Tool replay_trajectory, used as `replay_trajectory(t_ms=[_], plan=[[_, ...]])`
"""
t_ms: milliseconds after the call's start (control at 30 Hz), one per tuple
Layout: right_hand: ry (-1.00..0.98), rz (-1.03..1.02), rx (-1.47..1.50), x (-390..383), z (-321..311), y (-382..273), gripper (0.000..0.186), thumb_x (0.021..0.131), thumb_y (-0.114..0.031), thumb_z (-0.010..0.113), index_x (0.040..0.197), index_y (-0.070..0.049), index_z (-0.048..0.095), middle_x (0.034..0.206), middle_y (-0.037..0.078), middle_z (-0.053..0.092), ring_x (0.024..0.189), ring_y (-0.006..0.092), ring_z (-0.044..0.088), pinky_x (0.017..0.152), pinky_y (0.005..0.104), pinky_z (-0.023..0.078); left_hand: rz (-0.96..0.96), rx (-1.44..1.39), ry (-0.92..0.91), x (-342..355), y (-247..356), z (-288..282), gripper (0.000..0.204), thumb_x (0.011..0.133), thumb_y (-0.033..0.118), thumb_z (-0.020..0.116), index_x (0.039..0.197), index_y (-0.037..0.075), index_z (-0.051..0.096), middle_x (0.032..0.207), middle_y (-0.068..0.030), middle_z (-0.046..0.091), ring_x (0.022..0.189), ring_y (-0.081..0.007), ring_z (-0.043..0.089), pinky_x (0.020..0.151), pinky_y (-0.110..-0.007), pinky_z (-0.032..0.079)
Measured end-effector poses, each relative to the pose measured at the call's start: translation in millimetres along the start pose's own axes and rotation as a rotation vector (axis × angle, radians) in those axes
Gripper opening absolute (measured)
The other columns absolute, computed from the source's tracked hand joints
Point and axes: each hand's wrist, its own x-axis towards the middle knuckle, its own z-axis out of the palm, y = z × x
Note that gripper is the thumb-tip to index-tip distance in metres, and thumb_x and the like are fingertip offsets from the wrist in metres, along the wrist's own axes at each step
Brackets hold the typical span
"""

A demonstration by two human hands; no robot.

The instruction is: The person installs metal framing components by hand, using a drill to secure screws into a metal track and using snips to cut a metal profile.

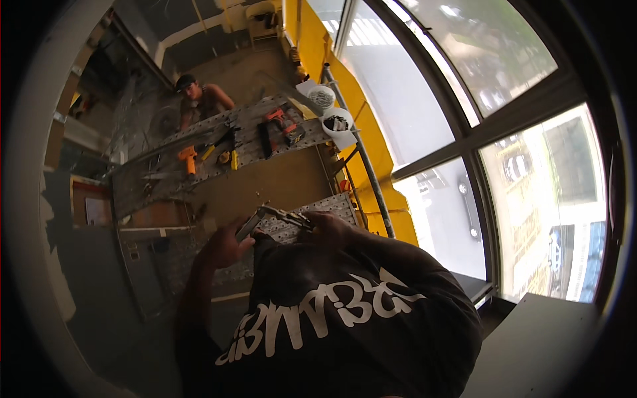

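Observation:
In front of my chest, both hands are on a metal hand tool (269,211) with two arms set at an angle; its exact kind is too dark and small to tell. My left hand (227,247) is closed round its left arm, which slants down into the fingers. At its other end, my right hand (328,229) grips the jointed, narrower part, with the fingers partly in shadow. Below and behind the tool is a perforated metal plank (342,208).
Across a gap lies another perforated scaffold plank (249,123) with a red cordless drill (284,125), an orange tool (188,158) and a tape measure (225,157). White buckets (337,123) stand by a metal pole (370,176). Beyond, a person (199,99) faces me. Windows rise at right.

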Motion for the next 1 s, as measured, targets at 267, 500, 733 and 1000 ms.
replay_trajectory(t_ms=[267,500,733,1000], plan=[[-0.046,0.193,0.002,-8,9,11,0.035,0.081,-0.027,0.067,0.106,-0.004,0.060,0.092,0.025,0.067,0.092,0.0401,0.067,0.077,0.0466,0.052,0.140,0.001,-0.133,5,-5,0,0.053,0.085,0.018,0.071,0.133,0.004,0.054,0.106,-0.0164,0.068,0.096,-0.0244,0.065,0.086,-0.039,0.050],[0.088,0.186,0.022,-1,3,-2,0.041,0.080,-0.028,0.067,0.112,-0.005,0.056,0.092,0.024,0.065,0.091,0.0423,0.065,0.078,0.0464,0.051,0.031,-0.453,-0.013,0,-16,0,0.045,0.087,0.012,0.069,0.129,0.004,0.055,0.094,-0.0023,0.065,0.083,-0.0114,0.061,0.077,-0.029,0.051],[-0.031,0.240,0.039,16,6,7,0.047,0.079,-0.030,0.070,0.115,-0.003,0.056,0.101,0.024,0.064,0.101,0.0419,0.062,0.085,0.0468,0.049,0.009,-0.479,0.121,-12,-61,-2,0.044,0.089,0.008,0.064,0.131,0.004,0.054,0.085,-0.0010,0.059,0.069,-0.0089,0.054,0.063,-0.026,0.047],[-0.269,0.192,-0.205,76,15,-32,0.054,0.079,-0.031,0.071,0.124,-0.006,0.052,0.118,0.021,0.059,0.113,0.0411,0.058,0.093,0.0471,0.047,0.002,-0.548,0.204,-8,-99,-36,0.043,0.088,0.013,0.067,0.128,0.004,0.055,0.082,0.0010,0.056,0.072,-0.0075,0.051,0.068,-0.026,0.045]])
